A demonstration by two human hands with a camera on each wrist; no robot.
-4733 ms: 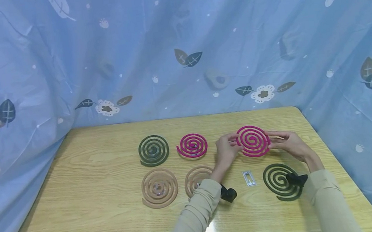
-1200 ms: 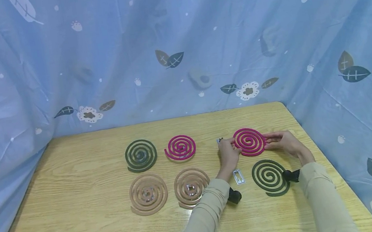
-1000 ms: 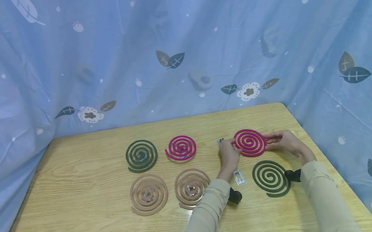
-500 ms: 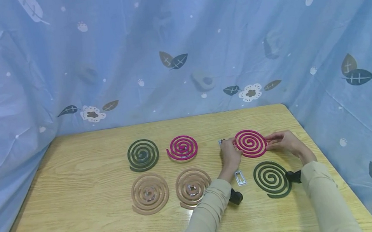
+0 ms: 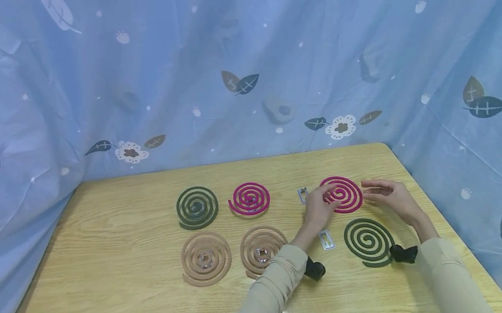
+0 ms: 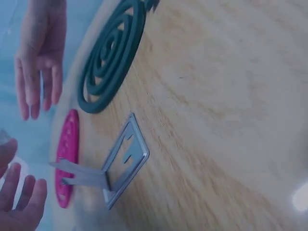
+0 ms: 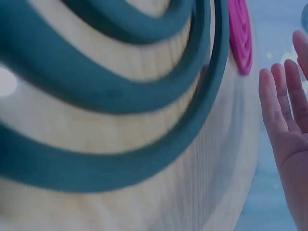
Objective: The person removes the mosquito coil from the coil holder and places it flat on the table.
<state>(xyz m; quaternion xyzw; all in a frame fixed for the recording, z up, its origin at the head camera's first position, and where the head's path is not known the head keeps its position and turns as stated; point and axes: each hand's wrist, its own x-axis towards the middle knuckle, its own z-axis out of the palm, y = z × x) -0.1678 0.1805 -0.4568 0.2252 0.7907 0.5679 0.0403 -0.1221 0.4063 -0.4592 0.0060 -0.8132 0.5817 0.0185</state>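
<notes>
A pink mosquito coil (image 5: 353, 197) lies at the back right between my two hands. My left hand (image 5: 320, 210) is over its left side in the head view, fingers spread and off the coil in the left wrist view. To the right of the coil, my right hand (image 5: 395, 199) has its fingers extended, with a small gap to the rim. Both hands hold nothing. A metal coil stand (image 6: 137, 161) with a raised prong stands near the left hand; in the head view another stand (image 5: 302, 195) lies behind that hand. Closer to me is a green coil (image 5: 369, 243).
Left on the wooden table are another green coil (image 5: 197, 208), another pink coil (image 5: 249, 199) and two tan coils (image 5: 206, 258), with metal stands showing at their centres. Black wrist cameras (image 5: 404, 253) sit close over the table. A blue curtain (image 5: 201, 68) borders the back and sides.
Earlier both hands pinched the pink coil by its opposite edges. Now their fingers have let go; the left hand has shifted right over the coil, uncovering the stand behind it.
</notes>
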